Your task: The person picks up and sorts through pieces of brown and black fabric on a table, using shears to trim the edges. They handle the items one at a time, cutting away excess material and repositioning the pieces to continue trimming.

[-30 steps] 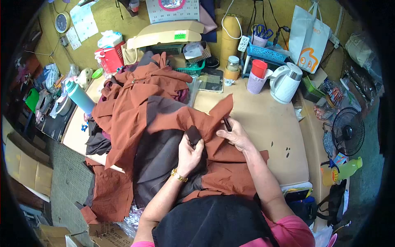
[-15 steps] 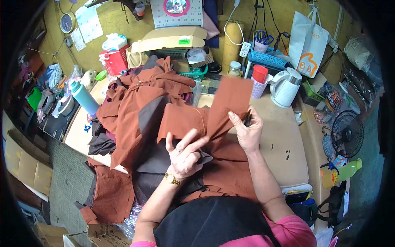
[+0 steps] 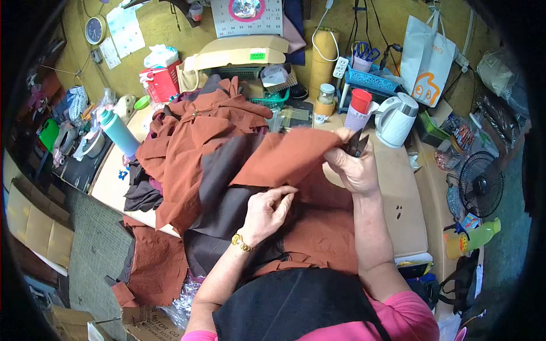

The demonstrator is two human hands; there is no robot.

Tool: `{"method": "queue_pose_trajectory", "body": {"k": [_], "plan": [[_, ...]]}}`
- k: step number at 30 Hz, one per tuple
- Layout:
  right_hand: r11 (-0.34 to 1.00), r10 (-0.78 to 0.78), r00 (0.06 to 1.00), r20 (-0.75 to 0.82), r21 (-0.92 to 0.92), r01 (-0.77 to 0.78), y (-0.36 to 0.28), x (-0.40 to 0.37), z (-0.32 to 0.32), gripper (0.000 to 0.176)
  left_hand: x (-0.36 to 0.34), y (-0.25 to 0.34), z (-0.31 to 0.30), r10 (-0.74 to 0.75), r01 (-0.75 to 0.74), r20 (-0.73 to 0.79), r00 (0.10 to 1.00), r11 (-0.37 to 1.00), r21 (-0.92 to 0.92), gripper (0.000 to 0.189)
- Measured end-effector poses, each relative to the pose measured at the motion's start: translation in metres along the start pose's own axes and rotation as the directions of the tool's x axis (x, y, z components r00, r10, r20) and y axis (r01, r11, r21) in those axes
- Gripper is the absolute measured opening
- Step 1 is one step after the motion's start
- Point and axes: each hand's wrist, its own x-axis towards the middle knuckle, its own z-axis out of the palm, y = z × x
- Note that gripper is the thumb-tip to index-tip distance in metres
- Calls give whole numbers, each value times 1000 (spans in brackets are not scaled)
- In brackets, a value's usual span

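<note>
A flap of rust-brown fabric (image 3: 290,156) is stretched up across the middle of the head view. My right hand (image 3: 355,173) pinches its upper right end between thumb and finger. In the same hand is a small dark tool with pointed tips (image 3: 358,143), which looks like thread snips. My left hand (image 3: 266,213), a gold watch on its wrist, is closed in a pinch at the flap's lower edge. Dark grey lining (image 3: 219,196) hangs beside it, and more brown cloth (image 3: 321,238) lies below across my lap.
A heap of brown garments (image 3: 193,122) covers the table's left half. A teal bottle (image 3: 118,133) stands left of it. At the back right are a white kettle (image 3: 396,122), a red cup (image 3: 360,101) and a blue basket (image 3: 372,82). A black fan (image 3: 480,183) is at far right.
My right hand has moved slightly right and up, pulling the raised flap sideways. My left hand's spread fingers have closed into a pinch at the cloth's lower edge.
</note>
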Motion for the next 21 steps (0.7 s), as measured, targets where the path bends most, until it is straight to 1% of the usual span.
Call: {"method": "queue_pose_trajectory", "body": {"k": [1, 2, 3, 4, 5, 6, 7, 8, 9, 10, 11, 12, 13, 14, 15, 16, 17, 18, 19, 20, 21], "plan": [[1000, -1, 1000, -2, -2, 1, 2, 3, -3, 19, -1, 3, -1, 2, -2, 2, 1000, 1000, -2, 19], [990, 27, 1000, 7, 140, -27, 5, 5, -7, 16, -4, 5, -3, -143, 143, -54, 988, 990, -12, 14], [959, 53, 998, 21, 279, -57, 6, 7, -8, 14, -5, 5, -6, -286, 284, -108, 952, 958, -29, 11], [981, 55, 998, -24, 187, -50, -1, 8, -6, 13, -6, -1, -7, -272, 274, -85, 959, 962, 15, 15], [981, 56, 998, -24, 189, -51, -3, 8, -6, 13, -6, -3, -7, -274, 276, -84, 958, 961, 17, 15], [976, 45, 999, 25, 214, -49, -5, 8, -9, 14, -4, -6, -7, -100, 101, -71, 992, 995, 19, 15], [970, 32, 997, 74, 238, -49, -6, 10, -10, 14, -2, -5, -8, 78, -77, -58, 995, 997, 19, 16], [960, 2, 996, 93, 280, -28, -6, 14, -7, 13, -6, -1, -16, -9, 9, 25, 1000, 1000, -19, 17], [959, 2, 996, 92, 280, -28, -8, 15, -5, 13, -4, 8, -19, -9, 10, 25, 1000, 1000, -18, 17], [966, -4, 995, 103, 257, -23, -11, 16, -4, 11, -2, 19, -22, 122, -111, -33, 992, 966, 233, 16], [972, -11, 993, 115, 234, -16, -12, 16, -3, 10, -1, 23, -22, 263, -206, -57, 963, 856, 474, 14], [972, -11, 993, 114, 234, -16, -11, 17, -4, 10, -3, 19, -21, 339, -246, -98, 936, 825, 510, 16], [962, -5, 987, 158, 270, -38, -10, 17, -5, 11, -4, 17, -19, 339, -246, -96, 936, 825, 509, 16], [951, -1, 979, 204, 304, -63, -9, 17, -5, 11, -6, 15, -18, 334, -237, -128, 934, 846, 478, 18], [950, -2, 979, 205, 305, -62, -10, 17, -4, 11, -7, 13, -16, 329, -228, -162, 930, 865, 448, 20], [963, 12, 984, 176, 261, -59, -11, 17, -4, 12, -9, 12, -14, 315, -177, -283, 906, 889, 421, 25], [975, 23, 989, 146, 218, -54, -12, 16, -3, 12, -9, 13, -13, 375, -216, -387, 842, 893, 394, 27], [975, 17, 989, 146, 217, -49, -14, 16, 1, 12, -2, 21, -18, 448, -300, -388, 806, 873, 384, 31], [979, 33, 996, 84, 198, -50, -16, 13, 8, 13, 4, 30, -23, 515, -382, -388, 764, 846, 372, 36], [982, 52, 998, 22, 179, -55, -17, 10, 11, 14, 3, 28, -22, 487, -455, -347, 802, 873, 175, 36], [982, 54, 998, 20, 180, -57, -17, 7, 11, 14, 10, 34, -19, 499, -445, -381, 779, 867, 226, 29]]}}
